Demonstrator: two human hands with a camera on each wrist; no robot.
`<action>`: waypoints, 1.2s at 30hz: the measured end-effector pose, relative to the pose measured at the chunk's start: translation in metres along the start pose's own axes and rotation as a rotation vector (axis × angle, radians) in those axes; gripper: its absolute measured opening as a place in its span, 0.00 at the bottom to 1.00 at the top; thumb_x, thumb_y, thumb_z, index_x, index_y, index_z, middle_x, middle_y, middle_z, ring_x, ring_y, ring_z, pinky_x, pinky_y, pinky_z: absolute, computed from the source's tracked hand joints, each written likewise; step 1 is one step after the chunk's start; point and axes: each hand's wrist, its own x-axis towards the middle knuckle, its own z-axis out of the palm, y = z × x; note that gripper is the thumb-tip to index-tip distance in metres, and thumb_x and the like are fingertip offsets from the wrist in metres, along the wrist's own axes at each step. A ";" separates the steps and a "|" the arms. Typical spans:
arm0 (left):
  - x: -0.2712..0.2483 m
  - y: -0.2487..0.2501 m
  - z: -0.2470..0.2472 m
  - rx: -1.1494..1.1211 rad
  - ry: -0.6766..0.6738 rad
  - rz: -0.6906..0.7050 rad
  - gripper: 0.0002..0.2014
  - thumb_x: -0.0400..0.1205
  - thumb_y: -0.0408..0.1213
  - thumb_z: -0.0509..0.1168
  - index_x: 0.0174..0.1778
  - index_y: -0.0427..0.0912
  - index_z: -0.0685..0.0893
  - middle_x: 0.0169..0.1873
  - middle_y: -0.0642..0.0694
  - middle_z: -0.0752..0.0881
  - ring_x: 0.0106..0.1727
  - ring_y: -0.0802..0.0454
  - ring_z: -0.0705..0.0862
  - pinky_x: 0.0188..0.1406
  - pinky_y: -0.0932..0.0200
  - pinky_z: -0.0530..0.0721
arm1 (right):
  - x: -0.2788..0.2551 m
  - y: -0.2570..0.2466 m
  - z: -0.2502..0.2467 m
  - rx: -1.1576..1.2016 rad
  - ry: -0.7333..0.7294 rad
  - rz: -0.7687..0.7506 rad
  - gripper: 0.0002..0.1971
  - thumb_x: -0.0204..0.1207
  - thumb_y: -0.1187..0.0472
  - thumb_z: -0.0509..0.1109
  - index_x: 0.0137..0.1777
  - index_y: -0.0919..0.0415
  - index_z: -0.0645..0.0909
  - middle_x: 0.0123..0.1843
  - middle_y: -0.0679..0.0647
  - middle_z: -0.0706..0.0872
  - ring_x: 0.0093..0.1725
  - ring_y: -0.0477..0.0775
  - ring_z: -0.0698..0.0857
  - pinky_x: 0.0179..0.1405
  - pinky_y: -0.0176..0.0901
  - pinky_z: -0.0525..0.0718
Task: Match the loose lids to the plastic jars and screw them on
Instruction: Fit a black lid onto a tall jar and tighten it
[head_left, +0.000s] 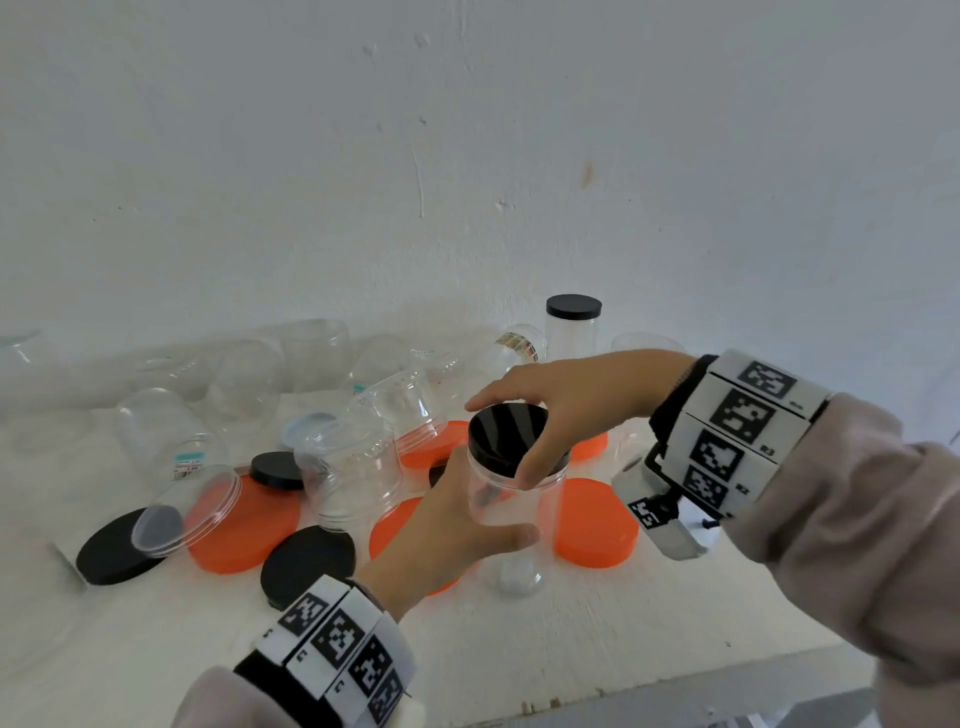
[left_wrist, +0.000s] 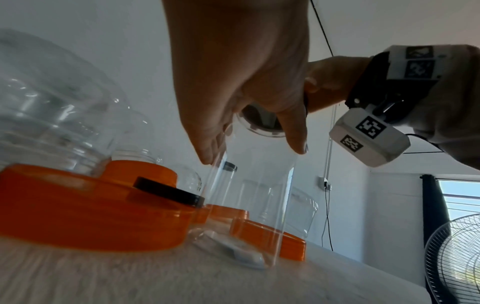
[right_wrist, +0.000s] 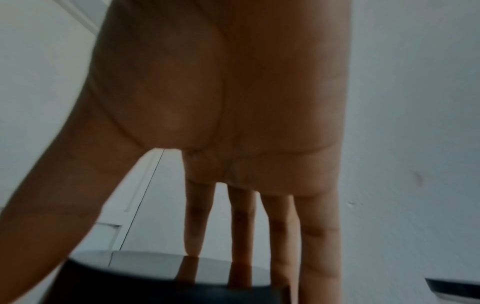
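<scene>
Orange lids (head_left: 595, 522) crowd your clear jar (head_left: 511, 512) on both sides, flat glossy discs on the pale table (head_left: 571, 649), with a matte black lid (head_left: 306, 564) near your wrist and empty see-through jars (head_left: 348, 467) tipped behind. Your left hand (head_left: 457, 530) wraps the smooth, upright jar. Your right hand (head_left: 561, 410) arches over its black lid (head_left: 511, 436), thumb and fingertips curled round the rim.
</scene>
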 end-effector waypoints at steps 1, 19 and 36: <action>0.000 -0.001 0.000 -0.007 -0.003 -0.004 0.45 0.63 0.46 0.81 0.67 0.79 0.61 0.69 0.69 0.76 0.70 0.70 0.75 0.69 0.65 0.76 | 0.002 -0.002 -0.001 -0.037 -0.021 0.001 0.40 0.66 0.42 0.79 0.77 0.31 0.63 0.74 0.36 0.66 0.75 0.46 0.66 0.73 0.51 0.71; 0.003 -0.007 -0.002 0.001 -0.020 -0.023 0.49 0.65 0.48 0.81 0.75 0.70 0.56 0.74 0.66 0.71 0.74 0.62 0.73 0.74 0.58 0.74 | 0.007 -0.018 -0.012 -0.248 -0.055 -0.001 0.39 0.62 0.40 0.81 0.73 0.29 0.67 0.69 0.36 0.71 0.71 0.46 0.70 0.68 0.49 0.74; 0.002 -0.003 -0.002 0.090 0.034 -0.017 0.42 0.58 0.60 0.79 0.59 0.86 0.58 0.66 0.72 0.75 0.68 0.70 0.75 0.66 0.62 0.76 | 0.007 -0.027 0.000 -0.327 0.037 0.111 0.37 0.57 0.26 0.72 0.65 0.40 0.74 0.55 0.44 0.79 0.46 0.55 0.90 0.47 0.51 0.89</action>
